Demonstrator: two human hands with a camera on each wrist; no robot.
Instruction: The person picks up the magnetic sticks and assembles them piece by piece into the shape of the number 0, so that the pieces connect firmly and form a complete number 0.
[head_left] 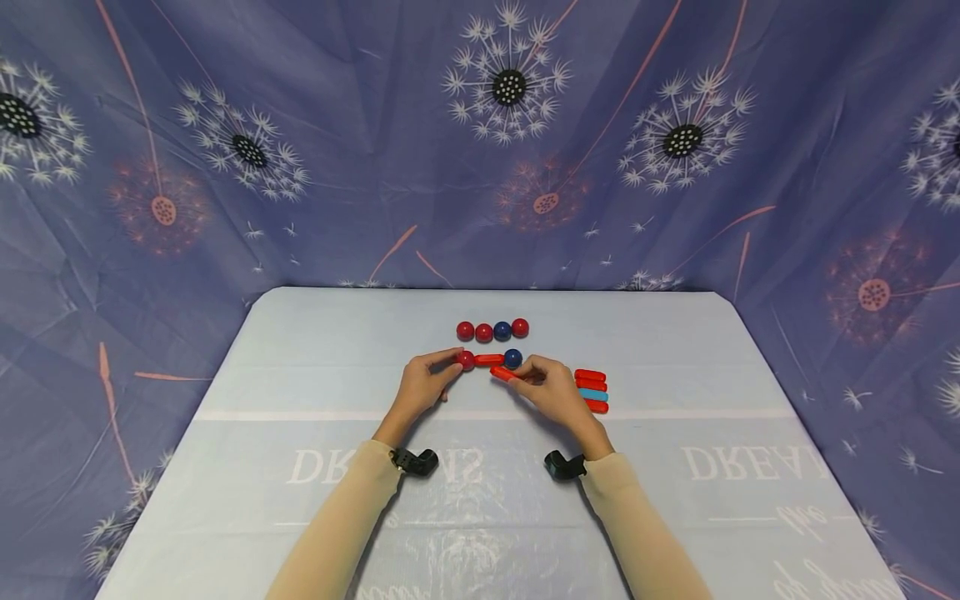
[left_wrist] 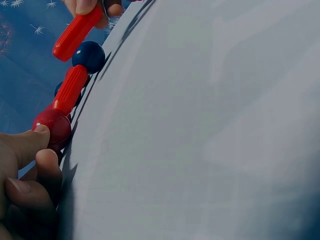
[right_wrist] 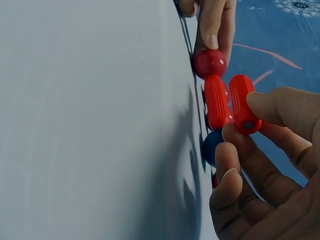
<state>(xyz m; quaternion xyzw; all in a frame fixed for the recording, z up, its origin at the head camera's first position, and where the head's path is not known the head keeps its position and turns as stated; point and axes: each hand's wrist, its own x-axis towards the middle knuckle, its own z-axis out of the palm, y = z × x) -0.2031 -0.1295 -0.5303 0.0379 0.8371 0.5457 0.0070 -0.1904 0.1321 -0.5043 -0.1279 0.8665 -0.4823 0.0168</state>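
Observation:
My left hand [head_left: 424,385] pinches a red ball [left_wrist: 54,126] between thumb and fingers. That ball joins one end of a ribbed red rod [head_left: 490,360], and a dark blue ball [head_left: 513,358] sits at the rod's other end. A second red rod [right_wrist: 244,102] is pinched between the thumb and fingers of my right hand [head_left: 553,390]. It is held tilted, just in front of the joined piece and close to the blue ball. The right wrist view shows a small grey disc in the held rod's near end.
Behind the joined piece, a row of red balls [head_left: 483,332] with one blue ball [head_left: 502,331] lies on the white table [head_left: 300,358]. To the right of my right hand, several red rods [head_left: 591,376] and a light blue rod [head_left: 595,394] lie stacked side by side. A patterned cloth [head_left: 360,167] hangs behind.

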